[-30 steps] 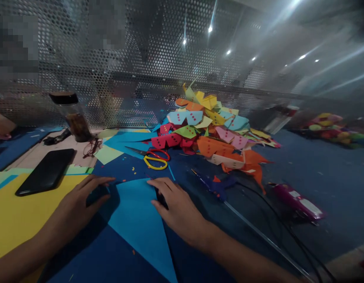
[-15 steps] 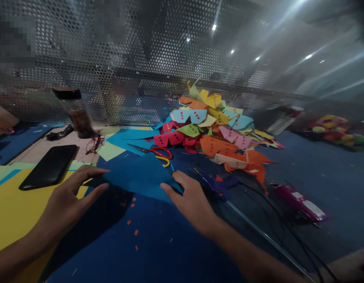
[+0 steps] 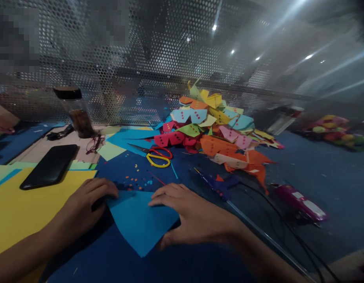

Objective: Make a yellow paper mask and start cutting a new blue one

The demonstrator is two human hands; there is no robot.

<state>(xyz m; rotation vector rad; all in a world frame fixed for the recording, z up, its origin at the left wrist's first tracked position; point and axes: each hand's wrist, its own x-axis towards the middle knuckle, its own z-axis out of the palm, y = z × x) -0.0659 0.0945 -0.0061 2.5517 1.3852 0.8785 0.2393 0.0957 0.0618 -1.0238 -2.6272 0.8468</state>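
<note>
A sheet of blue paper, triangular as I see it with one corner toward me, lies between my hands over the dark blue table surface. My left hand has its fingers bent over the sheet's left corner, with the thumb below. My right hand takes the sheet's right side, fingers on top and thumb at the lower right edge; part of that side is hidden under the palm. Beyond the sheet lie scissors with one red and one yellow handle loop.
A pile of folded colored paper shapes stands behind. To the right are a blue glue gun with its cord and a purple device. A black phone, yellow paper, a jar and glasses sit left.
The blue paper has come down and toward me, with a corner now pointing at me. Both hands moved along with it, and the scissors and paper scraps behind are uncovered.
</note>
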